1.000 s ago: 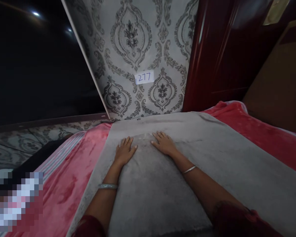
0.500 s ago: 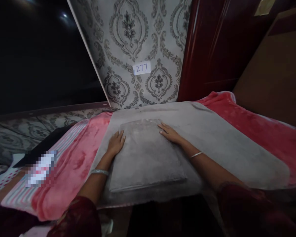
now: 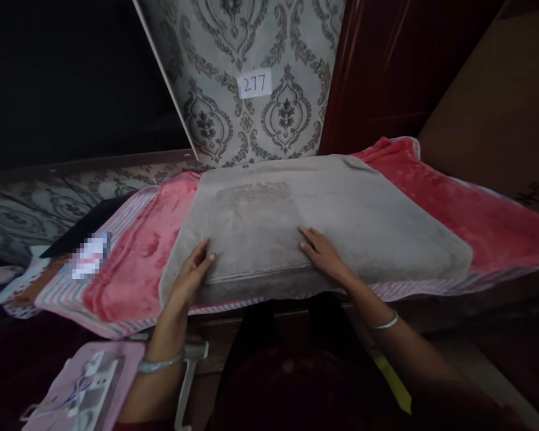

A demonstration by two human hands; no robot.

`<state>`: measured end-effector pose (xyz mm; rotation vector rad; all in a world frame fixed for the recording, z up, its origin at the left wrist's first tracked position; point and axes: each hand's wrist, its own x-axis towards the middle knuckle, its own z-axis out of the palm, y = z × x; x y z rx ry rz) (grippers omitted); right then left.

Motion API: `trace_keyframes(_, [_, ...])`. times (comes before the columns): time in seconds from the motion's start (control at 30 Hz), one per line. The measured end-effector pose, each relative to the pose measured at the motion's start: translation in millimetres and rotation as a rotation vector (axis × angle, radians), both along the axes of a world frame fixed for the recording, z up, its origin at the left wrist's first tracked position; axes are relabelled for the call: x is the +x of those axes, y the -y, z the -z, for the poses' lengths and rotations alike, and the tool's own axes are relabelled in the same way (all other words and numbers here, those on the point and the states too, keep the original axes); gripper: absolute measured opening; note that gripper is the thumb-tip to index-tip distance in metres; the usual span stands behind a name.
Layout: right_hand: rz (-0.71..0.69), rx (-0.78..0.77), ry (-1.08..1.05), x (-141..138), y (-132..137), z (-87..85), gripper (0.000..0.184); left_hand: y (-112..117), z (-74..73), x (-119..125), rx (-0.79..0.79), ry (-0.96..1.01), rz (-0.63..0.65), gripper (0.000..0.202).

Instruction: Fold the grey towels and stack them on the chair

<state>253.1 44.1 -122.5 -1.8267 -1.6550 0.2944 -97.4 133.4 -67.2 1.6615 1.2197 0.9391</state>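
Observation:
A folded square of grey plush cloth point(image 3: 256, 233) lies flat on a wider grey plush piece point(image 3: 377, 221). At its left edge rests my left hand point(image 3: 191, 275), thumb apart from the fingers. My right hand point(image 3: 323, 254) touches the near right side with fingers extended. Both hands are open and hold nothing. Beneath the grey pieces spreads a red-pink plush blanket point(image 3: 137, 251) with a striped border, showing on both sides.
Patterned wallpaper with a paper label reading 277 point(image 3: 254, 82) rises behind. A dark television screen point(image 3: 72, 84) stands at the left and a dark red door panel point(image 3: 395, 72) at the back right. Low on the left, a power strip point(image 3: 92, 389) lies on a pink surface.
Both hands have slid toward me along the sides of the folded grey cloth, to its near part. The camera view has tilted downward, showing the near edge and my lap.

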Motion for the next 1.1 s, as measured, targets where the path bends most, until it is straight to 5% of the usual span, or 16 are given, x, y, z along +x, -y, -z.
trace_keyframes(0.3, [0.041, 0.098, -0.429, -13, 20, -8.7, 0.065, 37, -1.4, 8, -0.393, 0.743, -0.197, 0.023])
trace_keyframes(0.53, [0.109, 0.106, -0.543, -20, 17, -13.7, 0.066, 59, -1.5, 44, -0.591, 0.884, -0.137, 0.023])
trace_keyframes(0.73, [0.061, 0.157, -0.612, -17, 15, -4.1, 0.065, 72, 1.9, 65, -0.518, 1.044, -0.142, 0.025])
trace_keyframes(0.93, [0.038, 0.169, -0.681, -14, 17, -2.4, 0.063, 77, -3.6, 83, -0.761, 1.042, -0.134, 0.021])
trace_keyframes(1.1, [0.042, 0.190, -0.687, -16, 18, -2.9, 0.065, 80, 3.4, 97, -0.656, 1.008, -0.132, 0.024])
